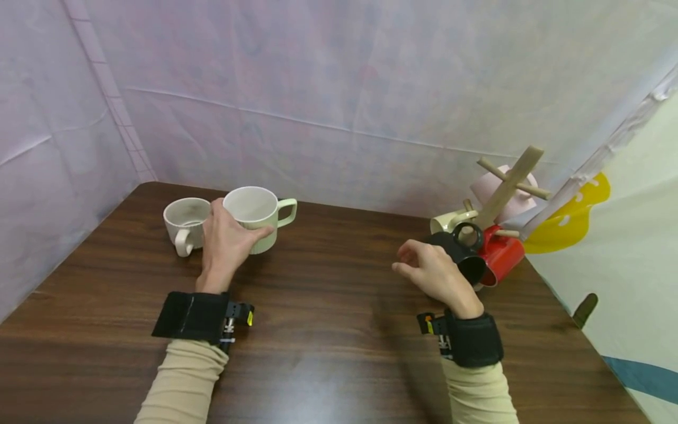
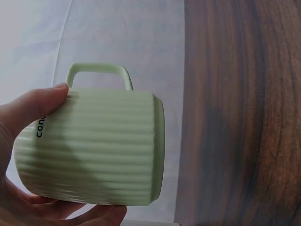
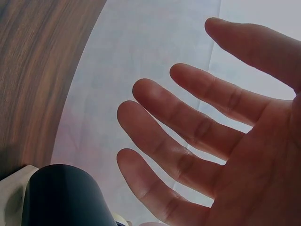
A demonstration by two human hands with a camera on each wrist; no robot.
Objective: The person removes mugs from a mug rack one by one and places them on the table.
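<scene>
Left of frame centre, the left hand (image 1: 225, 242) grips a green mug (image 1: 255, 207), likely rigid and breakable, best held by body or handle (image 2: 99, 67); the right hand (image 1: 435, 273) spreads its fingers, empty

A dark brown wood-grain tabletop (image 1: 328, 294) spreads beneath and around the grip of the left hand (image 1: 225, 238) on a pale green ribbed mug (image 2: 103, 146), whose base is clear of the wood. Just left of that grip an off-white mug (image 1: 185, 224) stands upright on the table, its handle towards the person. Well to the right of the grip stands a wooden mug tree (image 1: 503, 194), its foot mostly hidden behind hanging mugs. Glare (image 1: 312, 383) lies on the bare wood nearer the person than the grip and right of it, with a soft shadow (image 1: 394, 330) farther right.
</scene>
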